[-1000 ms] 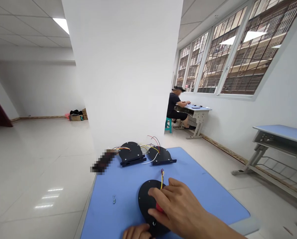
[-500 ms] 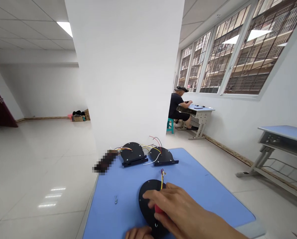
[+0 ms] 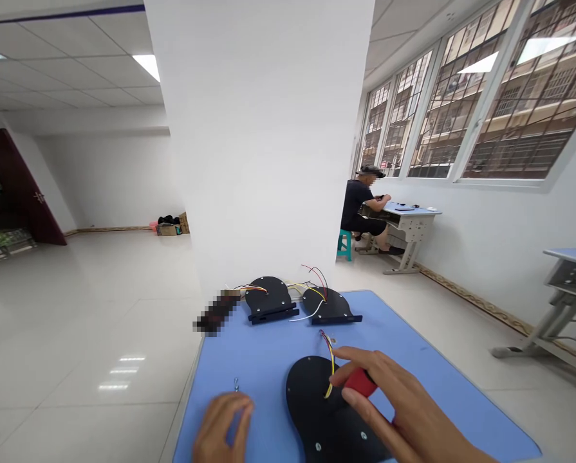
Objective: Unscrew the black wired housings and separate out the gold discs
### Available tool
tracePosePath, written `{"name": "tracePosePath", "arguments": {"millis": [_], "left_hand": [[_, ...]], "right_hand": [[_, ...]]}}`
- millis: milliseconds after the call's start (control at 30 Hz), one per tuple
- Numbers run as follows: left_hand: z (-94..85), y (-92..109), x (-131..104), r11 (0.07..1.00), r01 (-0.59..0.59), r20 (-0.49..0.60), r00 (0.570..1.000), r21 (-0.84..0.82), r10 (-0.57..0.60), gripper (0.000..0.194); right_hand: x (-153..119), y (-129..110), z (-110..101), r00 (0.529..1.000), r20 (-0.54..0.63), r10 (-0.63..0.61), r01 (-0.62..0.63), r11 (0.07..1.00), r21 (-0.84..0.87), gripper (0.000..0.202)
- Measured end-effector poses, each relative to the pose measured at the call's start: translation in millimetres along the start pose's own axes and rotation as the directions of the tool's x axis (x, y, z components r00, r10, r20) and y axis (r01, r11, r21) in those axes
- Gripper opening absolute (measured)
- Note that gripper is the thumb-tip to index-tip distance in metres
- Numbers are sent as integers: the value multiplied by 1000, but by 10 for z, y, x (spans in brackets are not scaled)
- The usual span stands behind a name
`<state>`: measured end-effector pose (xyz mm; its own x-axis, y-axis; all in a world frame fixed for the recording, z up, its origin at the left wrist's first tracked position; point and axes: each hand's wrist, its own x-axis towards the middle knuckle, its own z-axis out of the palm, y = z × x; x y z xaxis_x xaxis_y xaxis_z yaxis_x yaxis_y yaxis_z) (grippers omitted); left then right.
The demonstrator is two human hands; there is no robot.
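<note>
My R fingers (image 3: 365, 357) are bent round a red handle (image 3: 360, 384), thumb on one side, forefinger on the other, closed to its width; can't tell what its far end meets, it's hidden. Black plate (image 3: 307, 399) lies on the blue bench (image 3: 423, 379), under + L of those fingers, w/ two silver screw heads (image 3: 318, 446) nearer me than the fingertips. Bunch of yellow, white + dark wires (image 3: 333, 366) comes up from a hole in the plate, right by my R fingertips; can't tell if they touch.

My L fingers (image 3: 227, 405) are half curled, L of the plate + well apart from it, thumb tip close to forefinger, nothing visible in them; can't tell if tips meet. Loose screws (image 3: 236, 384) lie just past L fingertips.

Well ahead of both sets of fingers, nr the far edge: two more black units (image 3: 268, 299) w/ own leads, + a pixelated dark item (image 3: 217, 313) L of them. Way off, ahead-R of my fingers, a person (image 3: 358, 206) in dark top sits on a teal stool (image 3: 345, 244) at another bench (image 3: 416, 222).
</note>
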<state>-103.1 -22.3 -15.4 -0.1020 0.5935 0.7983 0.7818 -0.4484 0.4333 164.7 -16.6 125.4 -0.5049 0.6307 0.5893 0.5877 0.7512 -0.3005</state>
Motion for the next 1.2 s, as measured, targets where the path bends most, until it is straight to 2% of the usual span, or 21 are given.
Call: {"name": "tracePosePath", "arguments": {"millis": [33, 100, 167, 233, 333, 500, 600, 700, 767, 800, 867, 933, 1033, 1200], "left_hand": [[-88, -141, 120, 998, -25, 45, 999, 58, 22, 20], [-198, -383, 338, 991, 9, 163, 986, 131, -30, 23], [-216, -537, 489, 991, 19, 322, 945, 130, -60, 26], [-181, -600, 561, 995, -1, 422, 906, 99, -41, 28], [-120, -605, 568, 996, -59, 474, 881, 68, 20, 29], [-103, -625, 531, 993, -99, 457, 888, 62, 60, 25], [-122, -607, 533, 992, -107, 414, 908, 66, 70, 25], [-138, -436, 529, 988, -140, 252, 960, 57, 122, 22], [-127, -237, 506, 986, -165, 150, 976, 17, 160, 20], [-111, -130, 486, 987, -160, 141, 977, -14, 160, 19], [-59, 49, 432, 982, -157, 168, 970, -106, 173, 18], [3, 143, 369, 971, -181, 199, 957, -154, 210, 21], [77, 135, 300, 954, -286, 221, 928, -87, 299, 27], [106, 92, 311, 925, -380, 236, 901, 26, 364, 16]], "right_hand": [[-17, 6, -16, 1000, -17, 13, -13, 1000, 3, 33], [-41, 0, -39, 999, -33, 32, -32, 999, 10, 32], [-54, -12, -53, 998, -34, 54, -53, 998, 14, 31], [-58, -17, -58, 997, -32, 66, -66, 998, 15, 31], [-49, -1, -48, 997, -52, 61, -61, 998, 7, 33], [-20, 28, -11, 994, -112, 14, -14, 1000, 0, 32], [-3, 25, 2, 990, -143, 9, -11, 1000, -12, 30], [20, 1, 4, 980, -198, 5, 0, 1000, 22, 30], [32, -27, 4, 972, -237, -1, 16, 998, 60, 31], [37, -43, 5, 969, -247, -6, 25, 997, 73, 32], [46, -77, 13, 971, -240, -11, 31, 996, 81, 35], [57, -110, 26, 976, -217, -25, 42, 996, 76, 38], [81, -144, 50, 978, -202, -59, 74, 995, 68, 40], [109, -148, 63, 983, -166, -73, 83, 995, 54, 40]]}}
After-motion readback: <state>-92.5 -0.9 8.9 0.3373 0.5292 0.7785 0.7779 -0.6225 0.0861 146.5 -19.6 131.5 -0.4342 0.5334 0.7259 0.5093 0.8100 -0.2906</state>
